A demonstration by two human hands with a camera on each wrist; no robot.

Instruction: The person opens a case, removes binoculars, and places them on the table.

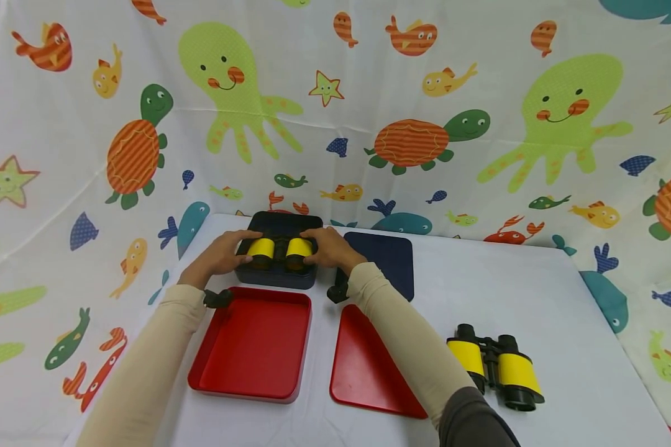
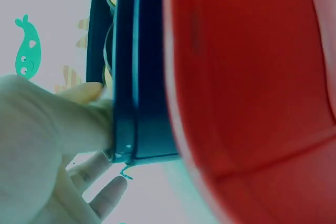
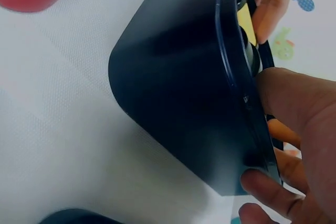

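Note:
A pair of black and yellow binoculars [image 1: 261, 248] sits within the dark navy box [image 1: 274, 280] at the back left of the table. My left hand [image 1: 225, 249] holds the left barrel, thumb low and index finger above. On the opposite side, my right hand [image 1: 334, 249] grips the right barrel the same way, its thumb by the black end. The right wrist view shows some fingers of the right hand [image 3: 310, 145] outside the box wall [image 3: 178, 77]. Beside the box's rim, the left hand [image 2: 42, 140] fills the left wrist view's lower left; its hold is partly hidden there.
Just in front of the navy box stands a red box [image 1: 251, 341]. To its right lies a red lid [image 1: 369, 372], partly under my right forearm. A navy lid [image 1: 386, 261] lies right of the navy box. Other yellow and black binoculars [image 1: 517, 371] rest at front right.

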